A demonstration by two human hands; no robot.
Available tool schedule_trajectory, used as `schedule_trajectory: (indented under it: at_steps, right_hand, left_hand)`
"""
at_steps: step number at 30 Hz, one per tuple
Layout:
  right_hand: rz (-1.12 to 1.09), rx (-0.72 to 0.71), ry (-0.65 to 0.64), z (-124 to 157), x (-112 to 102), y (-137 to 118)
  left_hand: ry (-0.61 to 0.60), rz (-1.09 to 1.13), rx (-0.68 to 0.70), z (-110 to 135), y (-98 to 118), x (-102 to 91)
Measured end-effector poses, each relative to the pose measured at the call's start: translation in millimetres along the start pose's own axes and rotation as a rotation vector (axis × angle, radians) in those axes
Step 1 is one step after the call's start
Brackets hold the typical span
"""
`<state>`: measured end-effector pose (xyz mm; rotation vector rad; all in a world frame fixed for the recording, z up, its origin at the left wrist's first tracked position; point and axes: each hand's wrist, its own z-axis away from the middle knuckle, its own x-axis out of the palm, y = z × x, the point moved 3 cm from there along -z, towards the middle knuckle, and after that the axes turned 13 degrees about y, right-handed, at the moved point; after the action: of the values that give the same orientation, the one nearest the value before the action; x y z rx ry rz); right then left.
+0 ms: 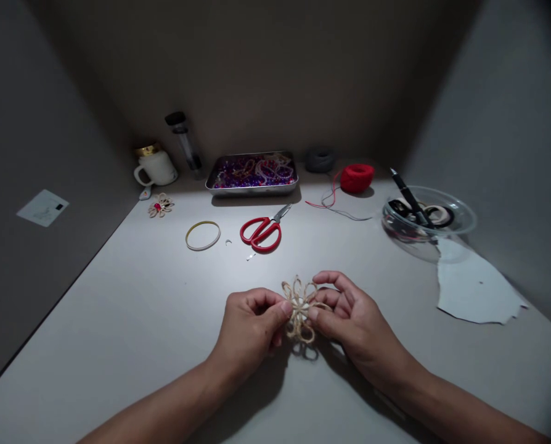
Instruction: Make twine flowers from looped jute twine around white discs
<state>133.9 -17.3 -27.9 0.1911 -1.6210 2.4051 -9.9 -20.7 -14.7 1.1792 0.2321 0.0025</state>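
A twine flower (298,311) with looped petals is held between my two hands, a little above the table, its shadow just below. My left hand (257,320) pinches its left side between thumb and fingers. On the opposite side, my right hand (349,311) grips the petals with the thumb in front and the forefinger raised along the top right loop. Part of the flower is hidden behind the fingers. Beyond the hands lie red-handled scissors (261,233), with a pale ring (203,235) to their left.
A metal tray (257,192) of purple beads stands at the back. Red yarn (357,178), grey yarn (319,160) and a clear bowl (465,216) with a pen are to the right, near torn white card (479,287). Left are a mug (159,169), a clear tube (187,148) and another twine flower (161,206).
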Motion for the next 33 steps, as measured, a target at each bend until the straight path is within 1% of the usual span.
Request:
schedule_trajectory:
  at_steps: [2,4,6,7,10,11,13,18,19,21,22,24,26,27,29,31,33]
  right_hand:
    - [-0.031,0.006,0.004,-0.9,-1.2,-0.3]
    - [-0.058,0.004,0.009,-2.2,-2.9,-0.5]
    - [-0.068,0.0,0.013,-3.1,-4.2,-0.6]
    - [-0.07,0.001,0.009,-3.3,-4.3,-0.7]
    - [-0.06,0.018,-0.016,-2.8,-2.3,-1.0]
    - [-0.042,0.02,-0.025,-2.5,-1.4,-1.2]
    - [0.009,0.013,-0.041,-1.8,0.0,-2.2]
    - [0.102,0.02,-0.126,0.2,0.6,-4.2]
    - [0.134,0.008,-0.123,-0.3,-0.5,-4.1]
    - [0.271,-0.086,-0.047,-2.9,-4.9,-4.2]
    - [0.367,-0.154,0.011,-4.6,-7.6,-4.5]
    - [0.528,-0.272,0.097,-7.5,-11.6,-4.6]
    - [0.593,-0.321,0.112,-9.5,-13.4,-3.7]
    - [0.598,-0.327,0.107,-10.0,-13.9,-3.3]
    - [0.598,-0.339,0.104,-10.0,-14.7,-3.2]
    - [0.607,-0.371,0.114,-8.9,-15.2,-4.1]
    - [0.627,-0.418,0.134,-7.7,-15.6,-5.2]
  left_hand:
    - [0.018,0.089,0.043,-2.1,0.5,-3.2]
    - [0.068,0.219,0.065,-4.5,1.3,-7.7]
    - [0.068,0.306,0.017,-6.2,0.8,-9.7]
    - [0.031,0.316,-0.027,-6.3,0.2,-8.8]
    - [-0.14,0.282,-0.156,-4.1,-1.7,-2.3]
    - [-0.168,0.263,-0.184,-3.4,-2.2,-0.6]
    - [-0.165,0.213,-0.211,-3.2,-2.9,1.0]
    - [-0.07,0.033,-0.196,-7.1,-3.4,-0.7]
    - [-0.043,-0.018,-0.174,-7.8,-3.3,-1.7]
    - [0.001,-0.152,-0.08,-8.1,-2.8,-3.7]
    - [0.013,-0.235,-0.006,-7.8,-2.3,-4.5]
    - [0.041,-0.411,0.19,-6.3,-1.2,-5.7]
    - [0.09,-0.573,0.381,-4.5,-0.5,-7.0]
    - [0.113,-0.634,0.45,-3.8,-0.4,-7.7]
    - [0.132,-0.703,0.523,-3.3,-0.6,-8.8]
    - [0.146,-0.73,0.55,-3.5,0.5,-10.4]
    - [0.188,-0.768,0.58,-3.8,3.3,-13.0]
